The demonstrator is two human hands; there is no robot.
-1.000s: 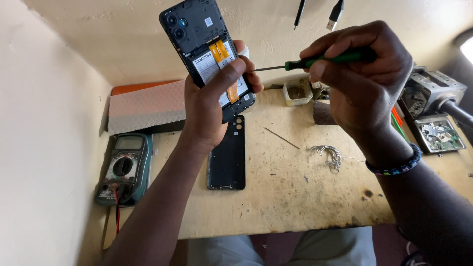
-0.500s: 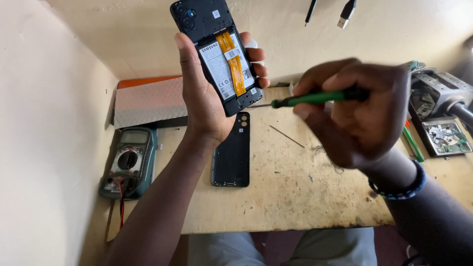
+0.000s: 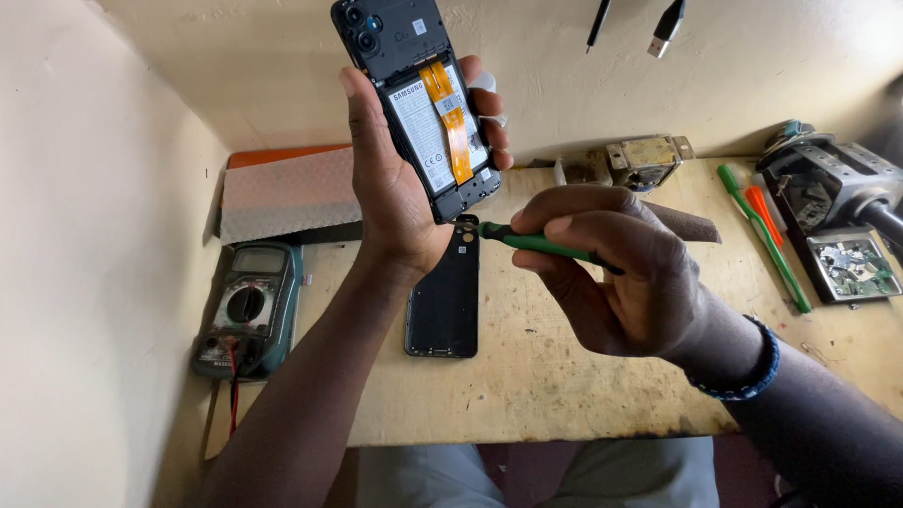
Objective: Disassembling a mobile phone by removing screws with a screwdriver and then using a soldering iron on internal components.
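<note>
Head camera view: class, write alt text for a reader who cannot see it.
A left hand holds up an opened phone, its battery and orange ribbon showing, while the right hand points a green screwdriver at its lower end. On the wooden bench lie the phone's back cover and a multimeter.

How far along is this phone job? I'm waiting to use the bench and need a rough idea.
Done: the back cover is off and lies on the bench. In hand: the left hand holds the opened phone upright, battery and orange flex exposed, while the right hand brings a green screwdriver to its lower edge. Left: the inner parts look in place, so probably most of it.
</note>
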